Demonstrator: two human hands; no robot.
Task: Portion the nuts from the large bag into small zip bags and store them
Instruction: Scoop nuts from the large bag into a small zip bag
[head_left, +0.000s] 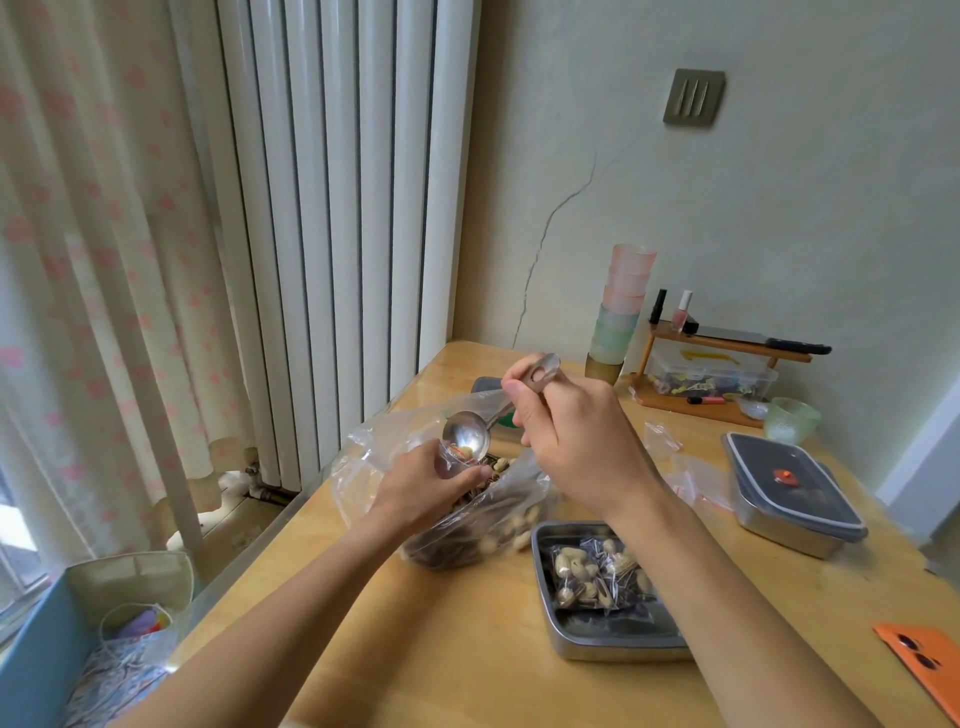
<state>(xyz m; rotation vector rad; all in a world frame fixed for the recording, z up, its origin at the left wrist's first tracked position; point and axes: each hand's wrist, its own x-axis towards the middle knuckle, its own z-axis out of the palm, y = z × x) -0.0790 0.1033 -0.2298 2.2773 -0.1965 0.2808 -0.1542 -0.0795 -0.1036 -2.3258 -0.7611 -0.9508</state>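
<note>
nuts (519, 538): pale kernels mixed with dark striped pieces, low in large bag, centre of frame
phone (930, 660): orange, lower right corner, cut off by frame edge
table (415, 649): light wood, fills lower half
open tray (613, 644): metal, lower centre-right, just beside large bag; holds filled small bags (597, 571) of the same mix, count unclear
large bag (467, 525): clear plastic, slumped on table, mouth open
left hand (421, 488): fingers curled round small zip bag (451, 460) over large bag's mouth; zip bag mostly hidden by fingers, red strip shows
right hand (571, 447): fingers and thumb grip spoon handle, up-right of left hand
spoon (467, 436): metal, bowl at small zip bag's mouth, a few nuts in bowl
lidded tin (795, 493): right side, dark lid with orange spot, contents hidden
empty zip bags (696, 480): clear, between right forearm and lidded tin, hard to make out
dark lid (485, 384): behind large bag, mostly hidden
green glass (792, 420): behind lidded tin, contents can't tell
shelf (722, 343): wooden, far table corner; clear box (711, 374) of small items under it, bottles on top, blurry
cup stack (621, 312): pink over green, left of shelf
room: pale wall with crack (545, 234) and wall plate (693, 97) upper right; white radiator (337, 208) upper centre; pink-patterned curtain (78, 260) left; floor bag (135, 623) lower left
</note>
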